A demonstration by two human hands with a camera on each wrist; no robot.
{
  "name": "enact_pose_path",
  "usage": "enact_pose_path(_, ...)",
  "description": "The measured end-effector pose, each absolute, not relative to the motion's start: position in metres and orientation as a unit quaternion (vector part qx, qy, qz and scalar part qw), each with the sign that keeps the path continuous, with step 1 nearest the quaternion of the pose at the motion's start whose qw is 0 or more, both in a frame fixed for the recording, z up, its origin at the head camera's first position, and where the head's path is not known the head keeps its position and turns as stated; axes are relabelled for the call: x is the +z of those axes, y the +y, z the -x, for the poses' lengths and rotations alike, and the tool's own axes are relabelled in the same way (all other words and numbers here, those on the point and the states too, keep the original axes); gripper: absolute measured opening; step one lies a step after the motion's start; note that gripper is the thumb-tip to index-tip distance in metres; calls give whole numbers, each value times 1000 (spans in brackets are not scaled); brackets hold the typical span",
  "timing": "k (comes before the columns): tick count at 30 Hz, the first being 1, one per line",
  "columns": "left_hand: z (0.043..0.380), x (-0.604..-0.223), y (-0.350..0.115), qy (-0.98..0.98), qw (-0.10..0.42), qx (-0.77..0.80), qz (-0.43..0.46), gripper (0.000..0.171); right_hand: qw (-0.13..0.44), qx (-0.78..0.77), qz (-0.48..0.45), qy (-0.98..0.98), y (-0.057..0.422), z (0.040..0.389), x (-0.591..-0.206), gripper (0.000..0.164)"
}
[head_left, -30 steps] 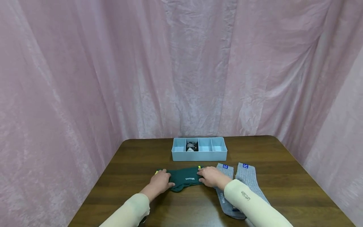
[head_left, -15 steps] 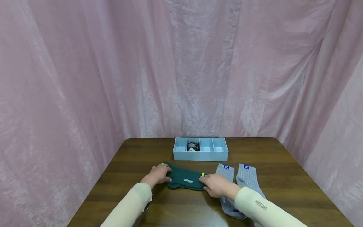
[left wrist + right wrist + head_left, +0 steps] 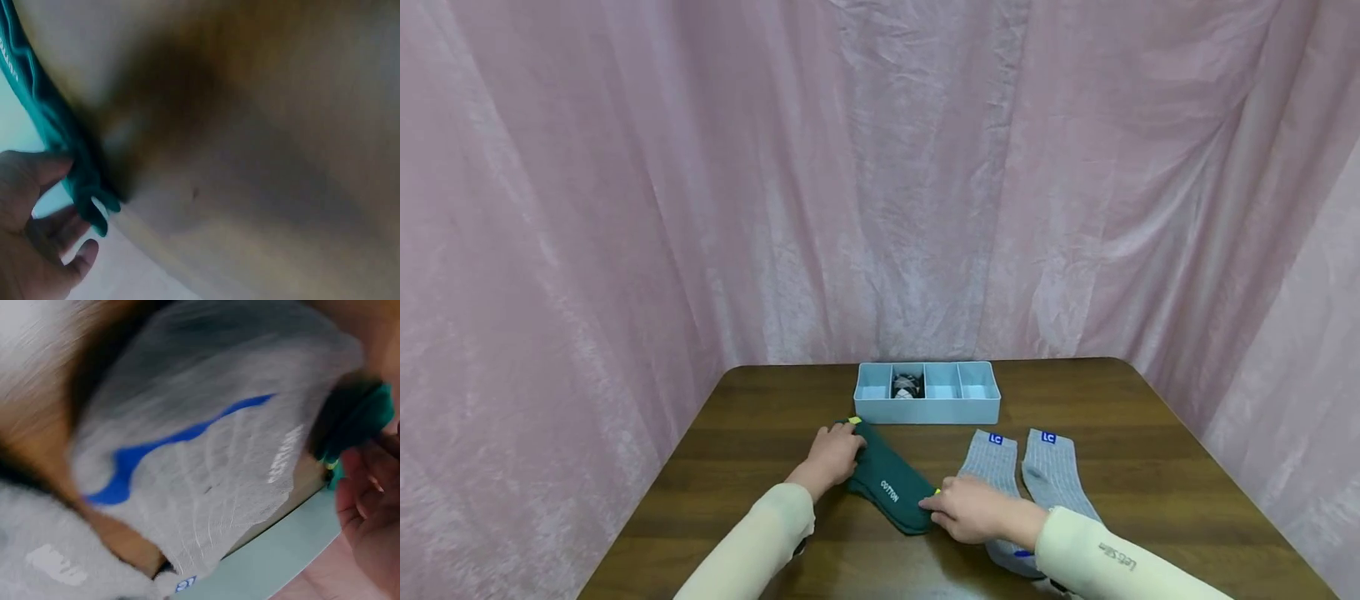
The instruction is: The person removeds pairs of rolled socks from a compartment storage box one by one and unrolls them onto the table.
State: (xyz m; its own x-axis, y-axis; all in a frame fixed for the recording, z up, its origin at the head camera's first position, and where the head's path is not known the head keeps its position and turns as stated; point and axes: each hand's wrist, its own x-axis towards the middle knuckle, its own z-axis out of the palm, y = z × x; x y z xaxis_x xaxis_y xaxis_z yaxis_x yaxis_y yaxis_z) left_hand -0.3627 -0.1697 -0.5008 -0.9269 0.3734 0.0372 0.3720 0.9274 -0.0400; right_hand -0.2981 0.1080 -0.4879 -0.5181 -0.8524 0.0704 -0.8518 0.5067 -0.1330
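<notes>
A pair of dark green socks [image 3: 886, 482], laid together with COTTON lettering and small yellow tabs, slants across the table. My left hand [image 3: 833, 457] pinches their far left end; in the left wrist view the thumb lies on one side of the green fabric [image 3: 47, 109] and the fingers on the other. At the near right end, my right hand [image 3: 973, 508] holds the socks between thumb and fingers, and the right wrist view shows a green end [image 3: 359, 419] at its fingertips. Below the right hand and forearm lies a grey sock [image 3: 992, 458], partly hidden.
A second grey sock [image 3: 1056, 471] with a blue LC label lies to the right, its toe under the sleeve. At the back stands a light blue box [image 3: 927, 412] with several compartments; one holds a rolled dark patterned sock [image 3: 907, 386]. A pink curtain [image 3: 880, 183] hangs behind the table.
The green socks have turned from lying crosswise to a slant. My left hand moved its end away from me and slightly right; my right hand brought the other end nearer.
</notes>
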Motion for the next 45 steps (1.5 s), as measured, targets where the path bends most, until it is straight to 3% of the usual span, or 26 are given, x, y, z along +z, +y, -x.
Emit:
enact_pose_path(2,358,-505,-166,-982,57,11,181,22,-14,-106,494,863,105,302,-486,28)
enact_pose_path(5,349,-508,-162,-983,68,-26,169,22,-26,-126,498,858,100,309,-486,30)
enact_pose_path(11,337,-507,-158,-984,-34,-90,153,64,37,-56,506,860,99,314,-503,48)
enact_pose_path(16,340,-503,-160,-977,-87,-99,165,75,55,-6,509,859,98,307,-512,52)
enact_pose_path(24,348,-498,-160,-968,-119,-109,191,75,74,24,483,872,91,284,-504,53)
enact_pose_path(31,353,-493,-156,-962,-150,-111,199,73,47,15,467,883,87,273,-509,52)
enact_pose_path(45,357,-495,-147,-951,-159,-115,238,68,32,-48,451,891,73,261,-501,47)
